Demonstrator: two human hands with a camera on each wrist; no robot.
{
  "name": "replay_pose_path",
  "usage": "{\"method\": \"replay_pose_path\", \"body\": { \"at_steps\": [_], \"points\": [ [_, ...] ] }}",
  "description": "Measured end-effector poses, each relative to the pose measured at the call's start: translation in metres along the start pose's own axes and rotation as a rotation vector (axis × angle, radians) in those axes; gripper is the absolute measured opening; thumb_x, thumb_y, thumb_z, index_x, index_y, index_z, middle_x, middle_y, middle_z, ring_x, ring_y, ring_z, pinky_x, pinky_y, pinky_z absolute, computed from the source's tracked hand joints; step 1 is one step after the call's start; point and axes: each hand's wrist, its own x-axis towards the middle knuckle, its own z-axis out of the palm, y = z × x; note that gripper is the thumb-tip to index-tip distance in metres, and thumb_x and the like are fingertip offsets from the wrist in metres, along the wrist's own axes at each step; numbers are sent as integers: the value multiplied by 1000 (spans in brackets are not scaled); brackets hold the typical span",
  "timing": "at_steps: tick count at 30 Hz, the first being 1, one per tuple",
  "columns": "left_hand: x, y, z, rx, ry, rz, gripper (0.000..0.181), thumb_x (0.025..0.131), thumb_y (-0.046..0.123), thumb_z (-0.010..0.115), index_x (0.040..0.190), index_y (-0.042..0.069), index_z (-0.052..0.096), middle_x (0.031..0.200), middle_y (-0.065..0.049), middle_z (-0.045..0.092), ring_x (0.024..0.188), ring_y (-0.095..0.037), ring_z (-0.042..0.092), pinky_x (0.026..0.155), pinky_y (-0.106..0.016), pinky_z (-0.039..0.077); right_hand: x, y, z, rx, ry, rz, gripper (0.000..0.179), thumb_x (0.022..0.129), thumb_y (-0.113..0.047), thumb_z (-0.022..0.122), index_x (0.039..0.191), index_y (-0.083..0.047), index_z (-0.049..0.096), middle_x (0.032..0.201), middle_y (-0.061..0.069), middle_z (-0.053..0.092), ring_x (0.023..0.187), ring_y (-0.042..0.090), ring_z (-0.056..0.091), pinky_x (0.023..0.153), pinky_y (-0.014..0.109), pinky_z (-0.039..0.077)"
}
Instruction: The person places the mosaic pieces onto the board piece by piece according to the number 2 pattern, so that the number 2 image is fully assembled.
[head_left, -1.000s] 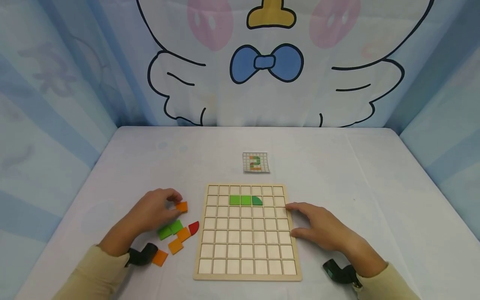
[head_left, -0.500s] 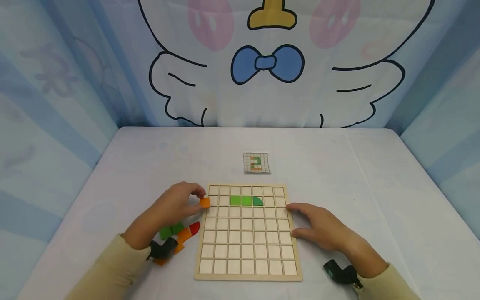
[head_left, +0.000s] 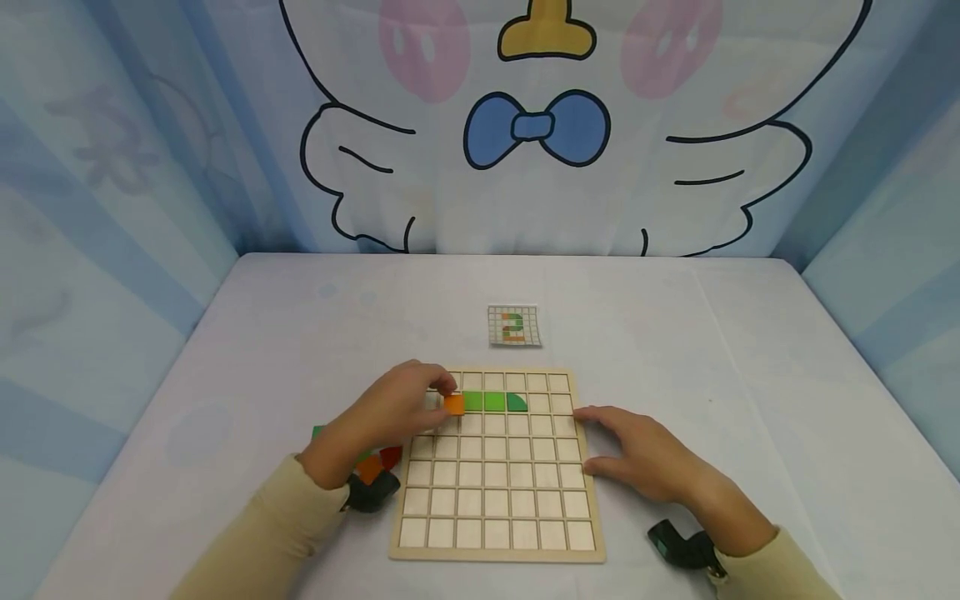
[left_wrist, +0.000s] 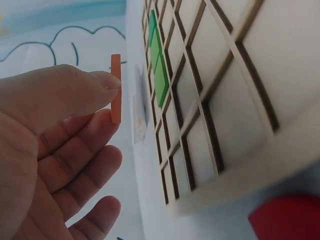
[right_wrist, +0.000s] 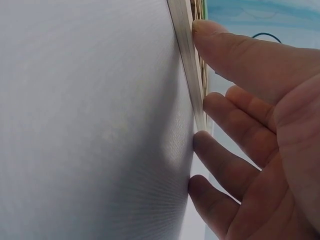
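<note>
My left hand [head_left: 390, 410] is over the upper left of a wooden grid board [head_left: 497, 475], pinching an orange square tile [head_left: 454, 406] between thumb and finger. In the left wrist view that orange tile [left_wrist: 116, 65] stands edge-on, apart from the board. Two light green square tiles [head_left: 483, 402] and a dark green quarter-round tile [head_left: 517, 402] lie in a row in the board's cells, just right of the orange one. At the board's right edge, my right hand [head_left: 652, 454] rests with thumb and fingers spread against the frame [right_wrist: 186, 55].
Loose tiles lie left of the board, partly hidden by my left arm; among them are a red rounded tile [head_left: 391, 457] and an orange tile [head_left: 369, 469]. A small gridded picture card [head_left: 513, 326] lies beyond the board. Curtains stand behind the table [head_left: 637, 317].
My left hand has carried the orange tile rightward from beside the loose tiles to above the board, near the green row. The right hand stays at the board's edge.
</note>
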Motion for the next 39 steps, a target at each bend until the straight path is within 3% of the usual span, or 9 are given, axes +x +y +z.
{"method": "replay_pose_path", "body": {
  "at_steps": [10,25,31,39],
  "points": [
    [9,15,13,-43,-21,55,25,87,14,78,109,8,69,105,-1,68,104,-22,58,91,-38,49,-1,1,0,1,5,-4,58,90,-30,76,139,-6,56,139,12,57,131,36,50,105,54,40],
    [23,27,33,-70,-35,153,27,88,16,77,111,5,69,106,-4,69,100,-21,60,88,-38,50,0,3,2,-4,-3,10,58,89,-26,77,139,-6,56,140,11,57,132,35,49,106,53,39],
    [25,33,37,-49,-48,171,24,90,17,75,110,6,69,105,-4,69,102,-23,60,90,-39,49,0,2,1,-10,2,-8,59,90,-32,76,139,-6,56,139,12,57,131,36,50,104,55,40],
    [26,37,42,-36,-63,136,23,90,17,74,111,8,69,105,-2,68,103,-22,59,93,-38,48,0,2,1,-7,0,4,59,89,-29,77,139,-5,56,139,12,57,131,36,50,105,55,39]
  ]
}}
